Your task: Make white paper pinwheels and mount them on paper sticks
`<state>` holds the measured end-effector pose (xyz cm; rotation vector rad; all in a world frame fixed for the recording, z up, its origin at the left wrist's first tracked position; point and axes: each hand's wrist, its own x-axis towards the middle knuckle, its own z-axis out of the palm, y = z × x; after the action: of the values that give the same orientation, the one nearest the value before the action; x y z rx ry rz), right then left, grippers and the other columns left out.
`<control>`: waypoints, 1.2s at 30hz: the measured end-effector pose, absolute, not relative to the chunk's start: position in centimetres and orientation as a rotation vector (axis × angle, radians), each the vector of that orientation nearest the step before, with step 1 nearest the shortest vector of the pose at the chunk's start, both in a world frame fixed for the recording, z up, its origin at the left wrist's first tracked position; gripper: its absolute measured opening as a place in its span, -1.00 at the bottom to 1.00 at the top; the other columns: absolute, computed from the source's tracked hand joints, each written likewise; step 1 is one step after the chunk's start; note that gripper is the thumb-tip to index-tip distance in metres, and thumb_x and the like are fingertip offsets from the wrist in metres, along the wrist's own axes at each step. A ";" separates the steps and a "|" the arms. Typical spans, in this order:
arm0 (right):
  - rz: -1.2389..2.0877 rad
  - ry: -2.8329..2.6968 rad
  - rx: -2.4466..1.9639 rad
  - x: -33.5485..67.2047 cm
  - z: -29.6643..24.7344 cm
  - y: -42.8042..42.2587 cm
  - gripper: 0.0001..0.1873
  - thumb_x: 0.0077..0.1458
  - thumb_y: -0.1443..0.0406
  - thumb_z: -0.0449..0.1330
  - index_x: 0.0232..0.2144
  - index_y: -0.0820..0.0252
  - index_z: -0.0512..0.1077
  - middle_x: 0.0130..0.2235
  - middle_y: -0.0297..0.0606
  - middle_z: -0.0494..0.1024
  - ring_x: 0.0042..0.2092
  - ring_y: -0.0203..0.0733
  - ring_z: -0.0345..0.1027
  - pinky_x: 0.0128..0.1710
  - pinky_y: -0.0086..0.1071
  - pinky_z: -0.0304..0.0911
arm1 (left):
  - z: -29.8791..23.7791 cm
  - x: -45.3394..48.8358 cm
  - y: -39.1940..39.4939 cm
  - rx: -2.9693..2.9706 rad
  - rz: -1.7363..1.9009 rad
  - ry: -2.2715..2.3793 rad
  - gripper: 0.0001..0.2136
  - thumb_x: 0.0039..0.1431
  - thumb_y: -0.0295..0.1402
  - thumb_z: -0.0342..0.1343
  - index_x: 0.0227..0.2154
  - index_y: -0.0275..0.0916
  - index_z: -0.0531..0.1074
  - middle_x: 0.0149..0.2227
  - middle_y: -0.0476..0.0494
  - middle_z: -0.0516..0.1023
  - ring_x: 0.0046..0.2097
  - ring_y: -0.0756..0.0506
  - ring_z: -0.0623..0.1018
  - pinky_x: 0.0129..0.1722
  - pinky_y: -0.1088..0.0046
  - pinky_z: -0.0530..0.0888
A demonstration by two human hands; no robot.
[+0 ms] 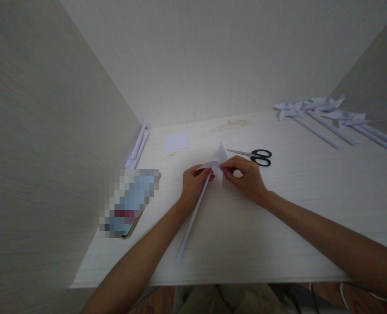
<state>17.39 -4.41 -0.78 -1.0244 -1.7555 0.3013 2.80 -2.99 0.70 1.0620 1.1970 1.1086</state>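
Observation:
A white paper pinwheel is held between both hands above the middle of the table. Its rolled paper stick slants down toward the front edge. My left hand is closed around the top of the stick, just under the blades. With thumb and fingertips, my right hand pinches a blade on the right side. The centre of the pinwheel is partly covered by fingers. Black-handled scissors lie just beyond my right hand, blades pointing left.
Several finished paper pinwheels lie at the back right of the white table. Rolled paper sticks rest against the left wall. A square paper sheet lies toward the back, and a pixelated phone-like object lies at left.

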 end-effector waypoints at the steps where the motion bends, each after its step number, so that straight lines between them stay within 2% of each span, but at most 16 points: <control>1: 0.311 -1.761 -1.022 17.4 -0.8 -4.4 -0.86 -0.12 0.47 0.09 -0.47 0.22 0.40 -0.47 -0.31 0.41 -0.46 -0.35 0.26 -0.48 -0.47 0.20 | 0.8 2.8 -3.0 1.071 1.093 1.208 -0.95 -0.19 -0.45 0.12 -0.64 -0.33 0.43 -0.66 0.02 0.43 -0.57 0.07 0.42 -0.50 0.55 0.40; 16: 0.232 -1.742 -1.008 17.4 -0.6 -4.5 -0.94 -0.10 0.41 0.10 -0.48 0.20 0.34 -0.53 -0.37 0.34 -0.50 -0.38 0.21 -0.50 -0.47 0.16 | 0.3 2.8 -2.6 1.027 1.096 1.124 -0.91 -0.26 -0.40 0.14 -0.63 -0.33 0.42 -0.65 0.02 0.44 -0.60 0.07 0.40 -0.51 0.54 0.38; 23: 0.251 -1.669 -1.018 17.3 -0.5 -4.9 -0.86 -0.12 0.37 0.13 -0.40 0.18 0.28 -0.52 -0.39 0.31 -0.51 -0.37 0.20 -0.50 -0.45 0.17 | 0.1 2.5 -2.6 0.952 1.121 1.066 -0.84 -0.27 -0.39 0.17 -0.52 -0.34 0.45 -0.58 -0.01 0.48 -0.55 0.05 0.42 -0.48 0.52 0.36; 27: 0.296 -1.541 -0.984 17.4 -0.6 -5.2 -0.90 -0.09 0.37 0.10 -0.49 0.16 0.19 -0.52 -0.40 0.26 -0.51 -0.37 0.13 -0.52 -0.45 0.12 | -0.3 2.3 -2.3 0.844 1.139 0.927 -0.82 -0.27 -0.37 0.20 -0.51 -0.33 0.45 -0.54 -0.03 0.47 -0.52 0.05 0.42 -0.46 0.53 0.35; 31: 0.560 -1.566 -0.954 16.9 -0.5 -6.3 -0.81 -0.04 0.34 0.07 -0.58 0.15 0.10 -0.59 -0.43 0.23 -0.55 -0.39 0.10 -0.57 -0.47 0.06 | 0.1 2.3 -2.1 0.629 1.158 0.790 -0.89 -0.21 -0.41 0.18 -0.55 -0.32 0.41 -0.58 0.01 0.43 -0.54 0.09 0.40 -0.48 0.59 0.35; 36: 1.203 -1.686 -0.994 14.8 0.0 -7.9 -0.79 0.01 0.23 0.03 -0.59 0.20 0.22 -0.64 -0.40 0.27 -0.58 -0.39 0.12 -0.59 -0.49 0.04 | 0.7 2.2 -2.2 0.491 1.182 0.746 -0.97 -0.14 -0.50 0.13 -0.57 -0.31 0.38 -0.65 0.06 0.39 -0.60 0.11 0.37 -0.57 0.65 0.33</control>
<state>14.84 -7.91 -0.04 -0.9940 -1.6863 1.2031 2.19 -2.16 0.68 0.4912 0.7462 1.1820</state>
